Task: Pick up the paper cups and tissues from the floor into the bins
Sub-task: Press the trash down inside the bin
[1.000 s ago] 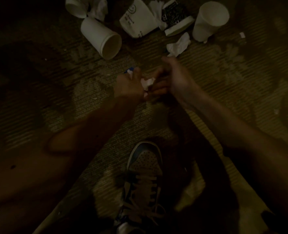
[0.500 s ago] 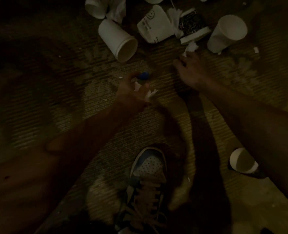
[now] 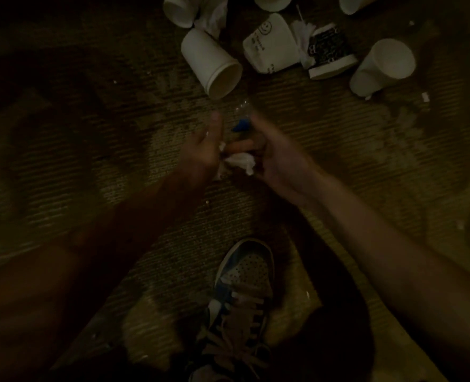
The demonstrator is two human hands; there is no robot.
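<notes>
It is dim. My left hand and my right hand meet over the carpet. A crumpled white tissue sits between them, pinched by my right fingers and touching my left palm, which also holds small tissue scraps. A blue-capped clear plastic piece shows just above the hands; whether a hand holds it is unclear. Several white paper cups lie beyond: one on its side, a smiley-printed one, a black-printed one and one at the right. No bin is in view.
More cups and tissues lie along the top edge, with another tissue wedged between the printed cups. My blue and white shoe stands at the bottom centre on patterned carpet. Small paper scraps dot the floor.
My right hand has come back from the cups with a tissue and joined my left hand. The tissue that lay by the black-printed cup is gone from the floor.
</notes>
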